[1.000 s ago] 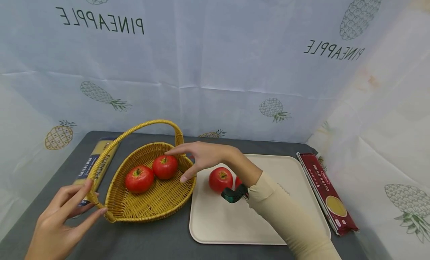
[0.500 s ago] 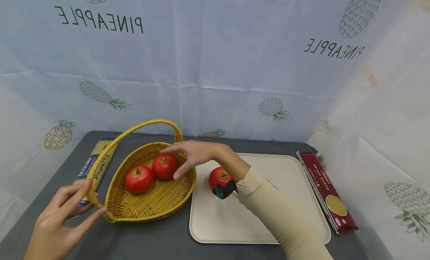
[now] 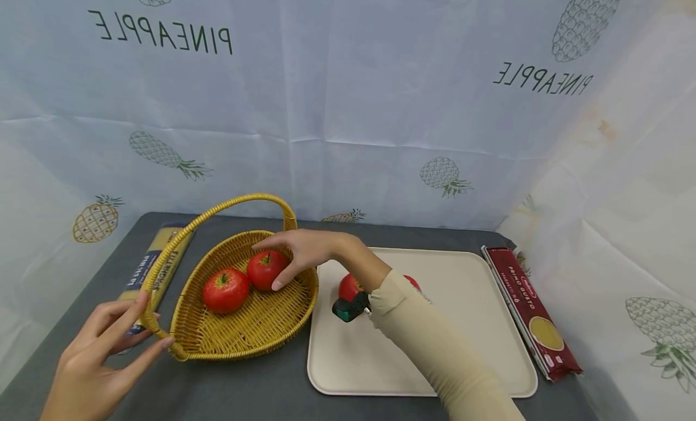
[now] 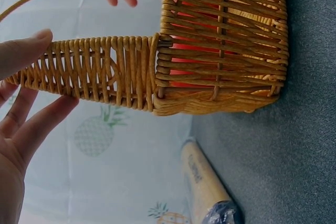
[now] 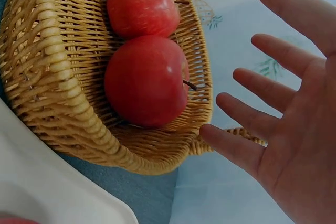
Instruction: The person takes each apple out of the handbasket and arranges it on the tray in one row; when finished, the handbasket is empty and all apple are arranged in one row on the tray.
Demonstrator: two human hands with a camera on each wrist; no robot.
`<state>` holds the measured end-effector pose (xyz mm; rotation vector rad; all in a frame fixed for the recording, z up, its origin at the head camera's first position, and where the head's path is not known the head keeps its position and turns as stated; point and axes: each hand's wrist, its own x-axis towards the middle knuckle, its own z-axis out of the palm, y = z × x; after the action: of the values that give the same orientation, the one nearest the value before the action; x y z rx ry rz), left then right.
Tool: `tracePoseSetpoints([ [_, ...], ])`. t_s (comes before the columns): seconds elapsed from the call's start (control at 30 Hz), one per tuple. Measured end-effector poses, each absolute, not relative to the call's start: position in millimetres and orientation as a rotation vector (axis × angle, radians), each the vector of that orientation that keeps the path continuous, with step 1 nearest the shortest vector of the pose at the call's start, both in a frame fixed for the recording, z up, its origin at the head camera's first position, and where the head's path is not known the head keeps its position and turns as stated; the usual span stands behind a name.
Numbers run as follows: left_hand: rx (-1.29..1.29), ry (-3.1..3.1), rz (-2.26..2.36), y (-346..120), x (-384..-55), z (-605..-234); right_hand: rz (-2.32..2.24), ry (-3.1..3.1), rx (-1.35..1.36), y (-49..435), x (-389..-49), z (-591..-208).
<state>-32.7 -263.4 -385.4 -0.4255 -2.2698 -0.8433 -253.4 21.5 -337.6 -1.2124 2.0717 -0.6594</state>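
Note:
A yellow wicker basket (image 3: 244, 336) with a tall arched handle stands on the left half of the table. My left hand (image 3: 95, 360) pinches the base of that handle (image 4: 94, 72), thumb on one side and fingers on the other. Two red apples sit in the basket, a left apple (image 3: 225, 291) and a right apple (image 3: 262, 271). Over the right apple hovers my right hand (image 3: 304, 250), fingers spread and holding nothing. In the right wrist view, a gap separates the hand (image 5: 304, 114) from the apple (image 5: 147, 80).
A cream tray (image 3: 370, 360) lies right of the basket, bearing a red apple (image 3: 348, 286) and another apple (image 3: 413, 282), both partly behind my right arm. A red spaghetti pack (image 3: 530, 312) flanks the tray. Behind the handle lies a yellow-and-blue spaghetti pack (image 3: 168, 261).
My right hand has shifted left from the basket's right rim to above the right apple. The left hand keeps its hold on the handle, and the basket has stayed in place.

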Motion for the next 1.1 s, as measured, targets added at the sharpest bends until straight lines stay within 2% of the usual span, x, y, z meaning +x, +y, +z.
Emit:
tracePoseSetpoints([
  [1.1, -0.438, -2.253, -0.855, -263.7, -33.4, -387.5, -0.610, 2.052, -1.039, -8.1, -257.4, -366.0],
])
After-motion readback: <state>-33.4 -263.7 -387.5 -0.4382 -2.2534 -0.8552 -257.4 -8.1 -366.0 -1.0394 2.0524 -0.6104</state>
